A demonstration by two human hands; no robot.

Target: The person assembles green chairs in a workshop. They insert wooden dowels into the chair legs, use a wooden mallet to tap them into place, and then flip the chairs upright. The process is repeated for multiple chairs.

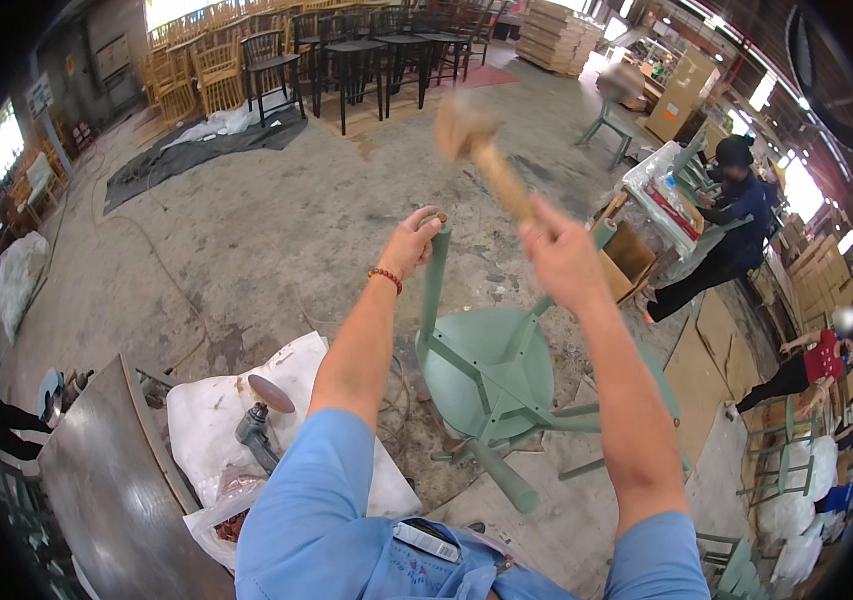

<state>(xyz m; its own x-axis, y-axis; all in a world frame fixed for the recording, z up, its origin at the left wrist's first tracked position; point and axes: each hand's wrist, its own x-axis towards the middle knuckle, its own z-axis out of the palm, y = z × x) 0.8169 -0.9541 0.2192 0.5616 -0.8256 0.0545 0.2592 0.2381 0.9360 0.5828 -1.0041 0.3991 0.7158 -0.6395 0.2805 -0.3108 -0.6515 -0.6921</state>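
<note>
Work on an upturned green chair. The chair (491, 350) lies seat-underside up in front of the person, its crossed braces exposed and one leg (433, 285) rising beside the left forearm. The left hand (412, 243) is at this leg's raised end; its grip appears closed in a pinch on a small brown piece (441, 217) there, though the fingers partly hide the contact. The right hand (559, 262) grips the handle of a wooden mallet (502, 182), whose motion-blurred head is raised and apart from the leg. The step in hand is judged to be seating the piece in the leg end by hammering. The next move calls for a square, controlled blow, with the leg steady and the left fingertips clear of the striking face. At left, a disc sander (259, 430) rests on white padding (198, 415), near a grey-topped bench (111, 480).
</note>
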